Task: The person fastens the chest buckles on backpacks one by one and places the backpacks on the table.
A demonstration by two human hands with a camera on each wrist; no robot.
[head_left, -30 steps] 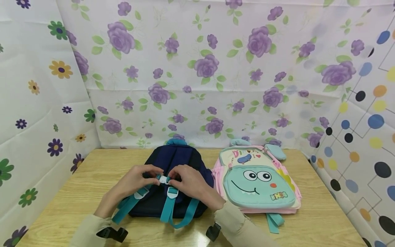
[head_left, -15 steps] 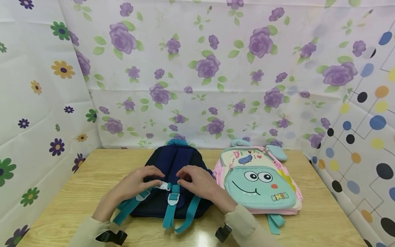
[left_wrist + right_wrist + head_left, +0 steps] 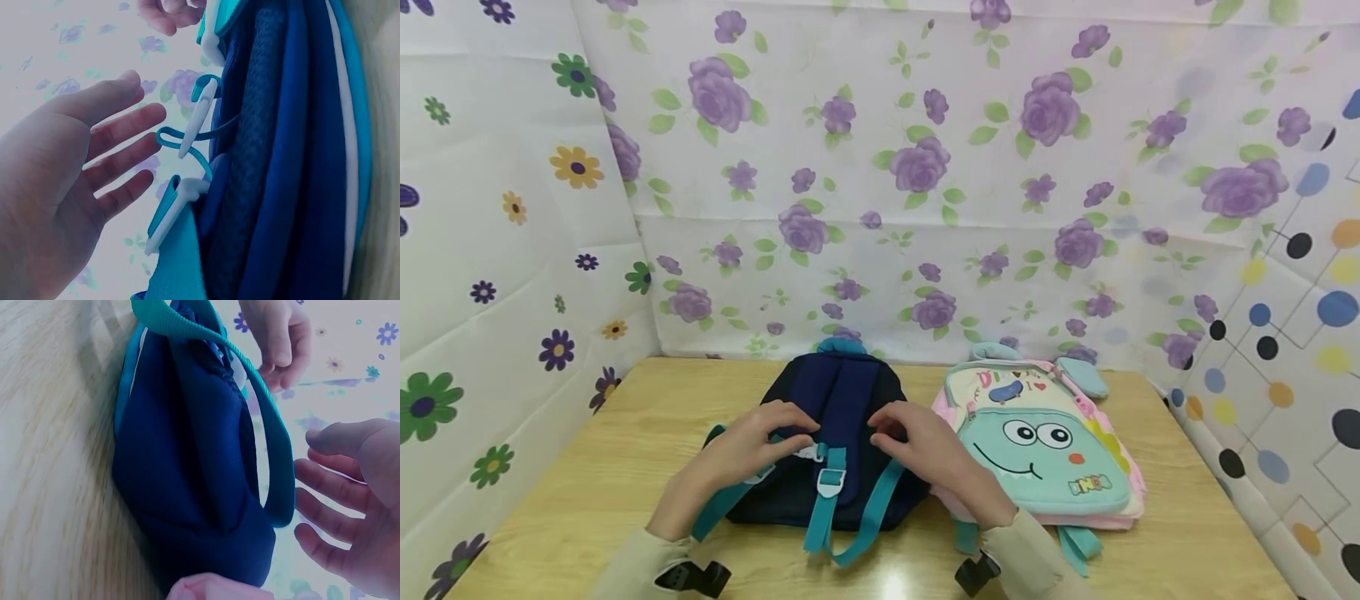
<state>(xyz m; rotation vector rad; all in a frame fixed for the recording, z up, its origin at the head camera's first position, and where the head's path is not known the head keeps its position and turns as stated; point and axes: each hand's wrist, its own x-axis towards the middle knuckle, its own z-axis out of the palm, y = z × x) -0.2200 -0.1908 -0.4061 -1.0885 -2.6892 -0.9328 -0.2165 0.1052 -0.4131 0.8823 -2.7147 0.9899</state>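
Observation:
A navy backpack lies with its back panel and teal straps facing up. A white plastic buckle joins short teal webbing across the panel, above a white strap adjuster. My left hand hovers just left of the buckle, and its spread fingers stand apart from the buckle in the left wrist view. To the right, over the backpack's side, my right hand is held with loosely bent fingers and nothing in them. The right wrist view shows those fingers beside a teal strap loop.
A pink and mint cartoon backpack lies close against the navy one's right side, partly behind my right forearm. Both rest on a wooden table. A flowered cloth hangs behind the table, with patterned cloths at both sides.
Both hands were pinching the buckle's webbing a second ago. They have let go and drawn apart, the right one moving farther right. The head view has also shifted slightly.

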